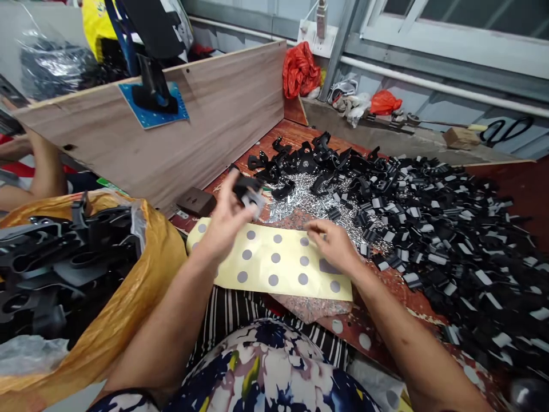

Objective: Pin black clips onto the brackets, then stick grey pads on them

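Over the left part of a pale yellow sheet (261, 269) with rows of grey round stickers, my left hand (223, 223) is closed around a black plastic clip (246, 186). The clip has a light grey piece on it and is blurred by motion. My right hand (334, 246) hovers at the sheet's right side, thumb and fingers curled together; anything between them is too small to make out. Under the sheet lies a speckled stone slab (313, 309), reaching toward my lap.
Black clips with grey pieces (429, 223) are heaped at right. Loose small metal parts (306, 191) lie behind the sheet. An orange bag (165, 246) of black parts stands at left. A wooden board (231, 91) borders the table, near a brown block (196, 201). Another person's arm (47, 166) shows left.
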Available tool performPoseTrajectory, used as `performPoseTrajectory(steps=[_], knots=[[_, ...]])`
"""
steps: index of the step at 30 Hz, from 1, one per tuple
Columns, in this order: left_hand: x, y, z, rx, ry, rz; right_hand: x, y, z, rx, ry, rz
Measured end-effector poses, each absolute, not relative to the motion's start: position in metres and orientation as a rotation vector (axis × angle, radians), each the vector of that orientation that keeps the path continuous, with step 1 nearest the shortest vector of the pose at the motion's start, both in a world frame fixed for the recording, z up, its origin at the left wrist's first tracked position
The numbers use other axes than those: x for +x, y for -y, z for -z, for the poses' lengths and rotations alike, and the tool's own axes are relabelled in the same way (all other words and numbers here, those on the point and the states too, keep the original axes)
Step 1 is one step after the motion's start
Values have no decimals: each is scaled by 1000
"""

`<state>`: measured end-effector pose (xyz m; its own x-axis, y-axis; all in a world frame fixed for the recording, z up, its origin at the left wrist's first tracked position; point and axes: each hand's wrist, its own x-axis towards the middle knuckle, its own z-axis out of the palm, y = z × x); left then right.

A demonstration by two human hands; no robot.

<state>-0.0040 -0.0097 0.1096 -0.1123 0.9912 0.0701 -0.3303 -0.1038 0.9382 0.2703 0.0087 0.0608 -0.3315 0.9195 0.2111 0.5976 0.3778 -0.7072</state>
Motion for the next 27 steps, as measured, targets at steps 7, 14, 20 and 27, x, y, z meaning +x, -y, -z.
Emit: performPoseTrajectory(steps=[7, 14, 20, 27], knots=[[-67, -27, -105, 1024, -1295, -1884, 189, -152, -62, -1448, 2179, -88], [-11, 10, -84, 894, -1133, -1567, 204, -120, -70, -1142, 2244, -129], [52, 34, -86, 817, -656, -863, 252, 8, -81, -781, 2200, -355], [110, 13, -81, 700, -764, -871, 352, 68, -52, -1489, 1646, -257]])
